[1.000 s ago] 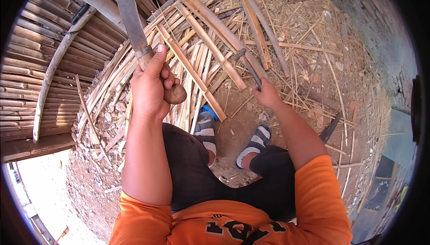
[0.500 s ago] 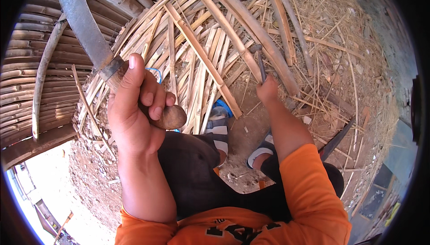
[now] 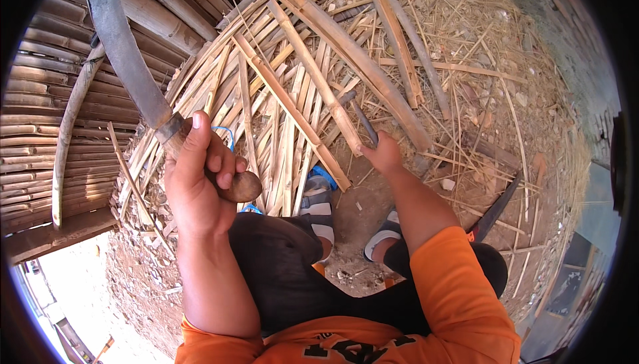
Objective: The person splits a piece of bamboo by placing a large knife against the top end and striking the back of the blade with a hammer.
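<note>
My left hand (image 3: 203, 181) is wrapped round the wooden handle of a machete (image 3: 130, 51), its broad, curved blade pointing up and to the far left. My right hand (image 3: 386, 154) is closed on the dark handle of a hammer (image 3: 365, 123), whose head lies away from me over the bamboo. The thumb of that hand touches the near end of a split bamboo strip (image 3: 313, 74); whether it also grips the strip is hidden. Beside it lie another split strip (image 3: 289, 107) and a wider bamboo half (image 3: 353, 44).
Many thin bamboo slats (image 3: 276, 151) are heaped ahead. A saw (image 3: 496, 207) with a dark blade lies by my right knee. A bamboo slat wall (image 3: 40, 124) rises at left, and a wall (image 3: 566, 37) stands at far right. Straw and chips litter the ground near my sandals (image 3: 318, 207).
My right hand has moved nearer and a little left with the hammer. The bamboo strip's near end has come toward me with it. My left hand still holds the machete, slightly lower.
</note>
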Demonstrator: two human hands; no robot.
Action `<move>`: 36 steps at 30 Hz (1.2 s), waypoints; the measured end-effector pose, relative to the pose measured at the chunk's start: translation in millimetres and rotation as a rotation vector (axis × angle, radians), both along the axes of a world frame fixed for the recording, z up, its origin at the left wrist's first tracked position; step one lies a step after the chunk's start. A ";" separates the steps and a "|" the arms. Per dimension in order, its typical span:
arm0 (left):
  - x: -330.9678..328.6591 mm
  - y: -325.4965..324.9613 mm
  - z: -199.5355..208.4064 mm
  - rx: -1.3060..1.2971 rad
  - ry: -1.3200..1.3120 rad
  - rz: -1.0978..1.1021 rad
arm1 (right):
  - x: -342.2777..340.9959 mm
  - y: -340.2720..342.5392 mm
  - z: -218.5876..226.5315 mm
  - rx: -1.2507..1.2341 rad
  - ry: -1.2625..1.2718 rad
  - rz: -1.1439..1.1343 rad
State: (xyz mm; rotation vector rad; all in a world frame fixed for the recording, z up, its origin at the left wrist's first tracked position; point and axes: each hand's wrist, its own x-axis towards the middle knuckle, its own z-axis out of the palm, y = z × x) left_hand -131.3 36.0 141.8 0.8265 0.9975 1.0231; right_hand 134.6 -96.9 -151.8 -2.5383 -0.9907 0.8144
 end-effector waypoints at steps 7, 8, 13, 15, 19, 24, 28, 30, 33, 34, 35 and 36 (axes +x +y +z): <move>3.0 -1.0 2.7 -0.011 0.021 -0.006 | 50.6 -44.6 -13.4 0.238 -0.471 0.012; 5.5 -2.2 5.2 -0.012 0.033 -0.001 | 58.0 -50.9 -14.7 0.267 -0.539 -0.015; 12.5 -3.0 4.7 -0.024 0.036 -0.019 | 93.7 -73.4 -30.9 0.190 -0.365 -0.256; 15.3 -3.4 4.0 -0.018 0.050 -0.029 | 102.9 -75.5 -28.3 0.085 -0.149 -0.374; 19.9 -4.1 3.4 -0.011 0.076 -0.041 | 114.7 -80.1 -36.7 0.063 -0.123 -0.355; 25.3 -6.1 3.7 -0.018 0.066 -0.052 | 124.4 -84.4 -30.0 0.031 -0.121 -0.260; 25.4 -6.7 4.3 -0.005 0.075 -0.072 | 148.3 -90.6 11.6 -0.066 0.124 -0.181; 24.7 -7.6 4.1 0.009 0.065 -0.092 | 163.2 -88.0 41.4 -0.114 0.255 -0.166; 20.1 -9.2 2.6 0.019 0.091 -0.106 | 161.4 -95.3 69.3 -0.043 0.200 -0.128; 19.6 -8.6 4.1 0.009 0.092 -0.113 | 167.2 -101.4 68.4 -0.029 0.220 -0.149; 18.2 -7.6 2.5 0.010 0.087 -0.129 | 174.2 -108.4 64.0 -0.015 0.240 -0.170; 17.1 -8.0 4.6 0.013 0.104 -0.123 | 167.9 -105.1 69.6 -0.001 0.269 -0.183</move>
